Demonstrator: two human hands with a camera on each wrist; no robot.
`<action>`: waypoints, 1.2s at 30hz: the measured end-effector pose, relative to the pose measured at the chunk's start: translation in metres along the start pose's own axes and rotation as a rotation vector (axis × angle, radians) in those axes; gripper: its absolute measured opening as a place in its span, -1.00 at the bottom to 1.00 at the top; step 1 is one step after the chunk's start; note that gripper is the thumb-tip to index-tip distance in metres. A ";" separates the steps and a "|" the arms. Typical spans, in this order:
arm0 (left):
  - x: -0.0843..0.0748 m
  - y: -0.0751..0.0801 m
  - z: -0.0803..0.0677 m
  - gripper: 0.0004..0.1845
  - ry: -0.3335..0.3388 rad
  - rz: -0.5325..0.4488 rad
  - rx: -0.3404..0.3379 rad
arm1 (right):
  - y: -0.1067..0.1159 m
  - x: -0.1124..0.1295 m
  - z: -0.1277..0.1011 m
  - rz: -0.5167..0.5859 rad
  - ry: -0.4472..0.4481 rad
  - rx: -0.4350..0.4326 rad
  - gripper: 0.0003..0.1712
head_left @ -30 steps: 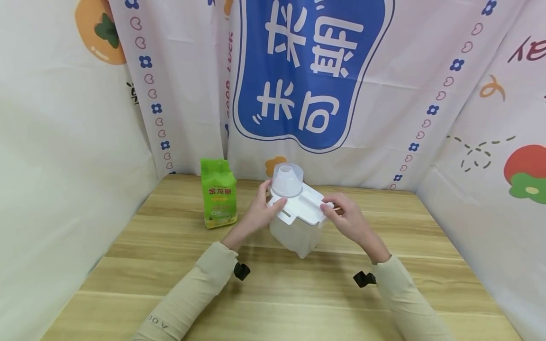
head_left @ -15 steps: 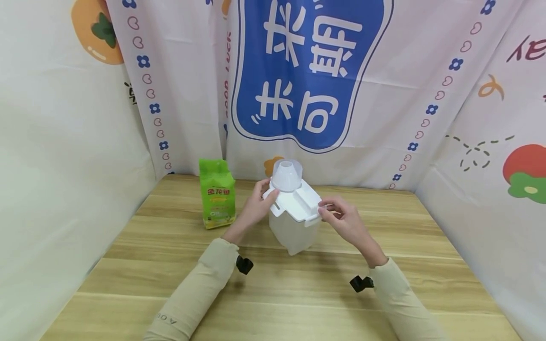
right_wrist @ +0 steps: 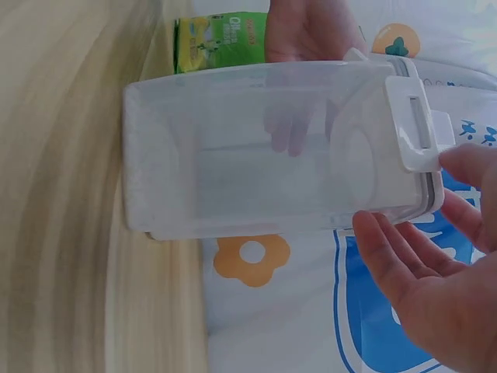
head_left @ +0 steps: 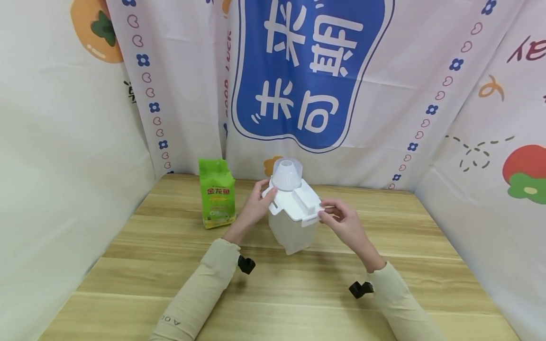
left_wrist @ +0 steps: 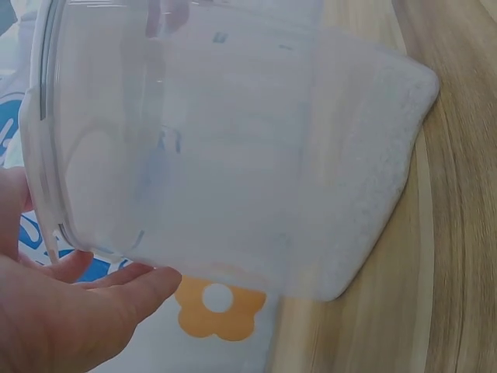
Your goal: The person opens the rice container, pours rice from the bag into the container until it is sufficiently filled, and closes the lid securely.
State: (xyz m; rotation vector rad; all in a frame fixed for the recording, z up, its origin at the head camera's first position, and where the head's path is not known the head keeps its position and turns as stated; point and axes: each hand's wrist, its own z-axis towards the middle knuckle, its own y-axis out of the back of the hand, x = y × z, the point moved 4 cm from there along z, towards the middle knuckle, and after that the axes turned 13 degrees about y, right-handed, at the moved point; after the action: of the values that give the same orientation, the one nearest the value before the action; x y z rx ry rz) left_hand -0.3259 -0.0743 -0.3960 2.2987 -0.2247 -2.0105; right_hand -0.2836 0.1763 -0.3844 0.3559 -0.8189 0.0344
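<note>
A translucent storage container stands on the table, with a white lid and a clear measuring cup over the spout. Slotted latch flaps stick out from the lid's left and near sides. My left hand grips the lid's left edge, thumb on top and fingers along the far side. At the near right corner my right hand pinches the lid's edge beside the near latch flap. The right wrist view shows its other fingers against the container's side. Toward the bottom the container's wall looks whitish and grainy.
A green printed food bag stands upright to the left of the container. Behind the wooden table hangs a printed cloth, close to the container's back. White cloth walls rise at both sides.
The container has turned a little and shifted left between my hands, bringing the near latch flap into view. My right hand has moved slightly down and left with it. The green bag stays put.
</note>
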 end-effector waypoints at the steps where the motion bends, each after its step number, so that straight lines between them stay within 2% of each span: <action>1: 0.000 0.000 0.000 -0.37 0.002 0.001 0.001 | 0.000 -0.001 -0.001 0.008 0.000 -0.013 -0.70; 10: 0.000 -0.001 -0.001 -0.32 0.024 0.028 0.001 | -0.004 -0.002 -0.013 0.073 -0.040 -0.126 -0.75; 23: -0.008 -0.005 -0.010 -0.26 0.037 0.049 0.044 | -0.003 -0.008 -0.018 0.070 -0.129 -0.127 -0.69; 31: -0.008 -0.009 -0.016 -0.24 0.031 0.058 0.037 | -0.004 -0.010 -0.021 0.083 -0.179 -0.144 -0.67; 34: -0.008 -0.010 -0.019 -0.24 0.026 0.050 0.044 | -0.006 -0.010 -0.020 0.124 -0.207 -0.165 -0.67; 36: -0.008 -0.011 -0.021 -0.24 0.017 0.046 0.044 | -0.007 -0.011 -0.019 0.193 -0.226 -0.189 -0.73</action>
State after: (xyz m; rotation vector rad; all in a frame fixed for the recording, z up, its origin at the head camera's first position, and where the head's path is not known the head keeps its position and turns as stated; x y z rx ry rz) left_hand -0.3052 -0.0633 -0.3866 2.3137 -0.3202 -1.9829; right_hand -0.2764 0.1766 -0.4065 0.1018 -1.0699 0.0977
